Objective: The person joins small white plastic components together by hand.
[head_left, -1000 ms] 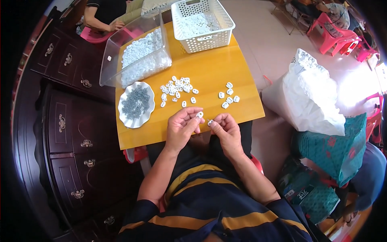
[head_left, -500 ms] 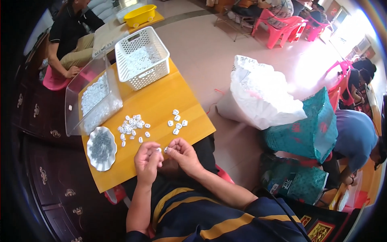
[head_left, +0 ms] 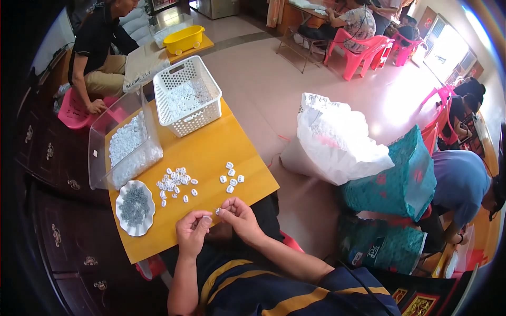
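Both my hands are at the near edge of the yellow wooden table [head_left: 240, 145], a small gap between their fingertips. My left hand [head_left: 193, 233] is closed, pinching a small white plastic piece [head_left: 207, 217] between thumb and fingers. Another small white piece with dark marks [head_left: 218, 211] sits in the closed fingertips of my right hand [head_left: 243, 222]. Beyond my left hand lies a loose pile of white oval pieces [head_left: 175, 180]. Several similar pieces [head_left: 231, 179] form a smaller group beyond my right hand. A scalloped white dish [head_left: 149, 218] to the left holds small grey parts [head_left: 134, 206].
A clear plastic bin [head_left: 100, 176] and a white perforated basket [head_left: 192, 121], both with small whitish pieces, stand at the table's far left. Right of the table are a white sack [head_left: 337, 142] and teal bags [head_left: 395, 184]. A person [head_left: 97, 52] sits at the far left; others sit farther off.
The view has tilted up, so the whole scene sits lower in the picture. My left thumb and fingers have shifted slightly around their piece. Both hands stay close together at the table edge.
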